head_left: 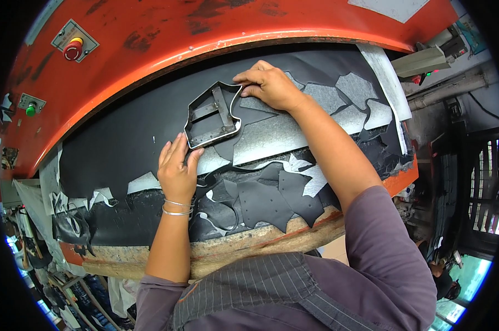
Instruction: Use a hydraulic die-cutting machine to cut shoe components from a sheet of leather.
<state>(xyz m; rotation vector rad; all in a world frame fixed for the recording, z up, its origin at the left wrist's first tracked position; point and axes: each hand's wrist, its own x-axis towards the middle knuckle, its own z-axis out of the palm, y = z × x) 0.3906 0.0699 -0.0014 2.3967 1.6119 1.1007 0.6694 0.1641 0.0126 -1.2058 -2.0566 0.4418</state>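
A steel cutting die, a thin-walled outline with flat bars across its inside, lies on a black leather-like sheet. My right hand pinches its upper right edge between thumb and fingers. At its lower left corner, my left hand grips the rim, with the thumb along the bottom side. Right of the die, cut-out gaps show grey-white material. Nearer to me lie several black cut pieces with pointed edges and small holes.
An orange machine body arches over the far side, with a red stop knob and a green button. Curled scrap strips lie near the worn front edge. A pale strip runs down the right side.
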